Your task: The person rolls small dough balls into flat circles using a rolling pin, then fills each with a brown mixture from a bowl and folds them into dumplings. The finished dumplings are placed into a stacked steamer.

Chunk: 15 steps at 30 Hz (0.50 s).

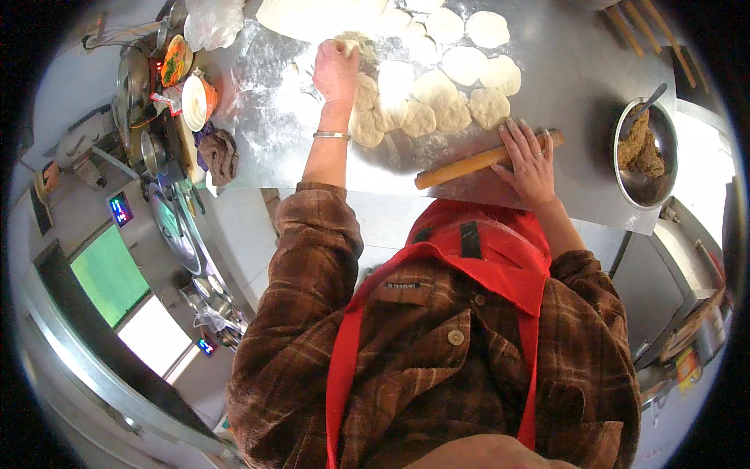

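Observation:
My left hand (335, 70) reaches to the far part of the floured metal table, fingers curled beside a small pile of brownish flour or crumbs (363, 50). Something pale shows at its fingertips; glare hides whether it is held. My right hand (529, 161) lies across a wooden rolling pin (460, 168) near the table's front edge, fingers spread over it and thumb on the near side. Beyond the pin, several flat dough rounds (491, 108) lie in overlapping rows. A large pale sheet or mass of dough (310, 17) sits at the far edge, partly washed out by glare.
At right, a steel bowl (615, 155) contains brown paste (636, 146) and a spoon (653, 99). To the left are an orange-and-white bowl (196, 102), a dark cloth (220, 155) and a plastic bag (215, 23). Wooden sticks (641, 26) stand out at the far right.

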Available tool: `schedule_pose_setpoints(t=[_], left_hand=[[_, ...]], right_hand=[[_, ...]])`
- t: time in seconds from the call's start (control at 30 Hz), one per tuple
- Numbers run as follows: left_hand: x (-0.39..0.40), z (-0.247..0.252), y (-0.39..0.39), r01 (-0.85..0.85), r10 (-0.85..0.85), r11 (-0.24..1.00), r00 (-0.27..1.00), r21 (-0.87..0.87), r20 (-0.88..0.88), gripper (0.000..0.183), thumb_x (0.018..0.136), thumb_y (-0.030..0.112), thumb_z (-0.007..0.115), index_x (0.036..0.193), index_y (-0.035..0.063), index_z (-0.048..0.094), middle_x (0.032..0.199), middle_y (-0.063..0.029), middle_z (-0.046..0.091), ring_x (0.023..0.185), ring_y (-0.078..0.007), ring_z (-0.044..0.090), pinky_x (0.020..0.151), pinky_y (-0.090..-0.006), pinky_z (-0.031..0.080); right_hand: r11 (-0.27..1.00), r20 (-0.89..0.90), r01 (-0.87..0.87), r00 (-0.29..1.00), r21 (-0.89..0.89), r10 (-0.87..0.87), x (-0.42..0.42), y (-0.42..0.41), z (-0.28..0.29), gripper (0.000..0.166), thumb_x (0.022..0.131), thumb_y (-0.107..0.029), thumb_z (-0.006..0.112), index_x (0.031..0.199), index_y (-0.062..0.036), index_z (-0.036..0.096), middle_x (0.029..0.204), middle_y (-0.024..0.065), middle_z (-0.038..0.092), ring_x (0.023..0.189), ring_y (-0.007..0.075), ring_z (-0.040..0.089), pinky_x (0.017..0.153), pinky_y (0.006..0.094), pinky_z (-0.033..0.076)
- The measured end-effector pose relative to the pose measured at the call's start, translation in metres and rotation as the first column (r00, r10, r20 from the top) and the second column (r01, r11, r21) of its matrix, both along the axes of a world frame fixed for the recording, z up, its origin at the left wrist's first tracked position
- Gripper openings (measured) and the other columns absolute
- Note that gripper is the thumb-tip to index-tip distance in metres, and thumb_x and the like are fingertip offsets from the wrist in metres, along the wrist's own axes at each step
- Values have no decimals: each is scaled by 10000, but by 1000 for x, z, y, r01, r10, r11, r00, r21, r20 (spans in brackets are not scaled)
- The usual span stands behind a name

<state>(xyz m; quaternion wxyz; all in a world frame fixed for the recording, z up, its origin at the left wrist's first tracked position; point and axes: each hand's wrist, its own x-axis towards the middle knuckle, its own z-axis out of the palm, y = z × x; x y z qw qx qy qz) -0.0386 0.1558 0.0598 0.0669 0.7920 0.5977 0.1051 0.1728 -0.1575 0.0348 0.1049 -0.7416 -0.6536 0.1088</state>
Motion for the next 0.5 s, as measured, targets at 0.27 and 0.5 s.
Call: schedule_pose_setpoints(t=[0.27,0.5], left_hand=[[1,-32,-8,132,-131,991,978,7,164,247,797,249,641,968,84,573,1015,-78,565,976,-245,544,810,-372,473],[-2,-21,-3,173,-169,979,985,-112,39,330,773,249,679,1015,65,550,1032,-106,593,910,-265,575,802,-373,481]], right_hand=[[1000,-9,-3,1000,-9,3,1,-2,0,669,775,-465,583,1348,-182,384,1408,-14,355,1308,179,308,1080,486,157],[1000,-32,-14,999,-24,13,-1,-1,3,659,788,-421,590,1357,-172,368,1410,-1,353,1316,182,293,1086,472,142]])
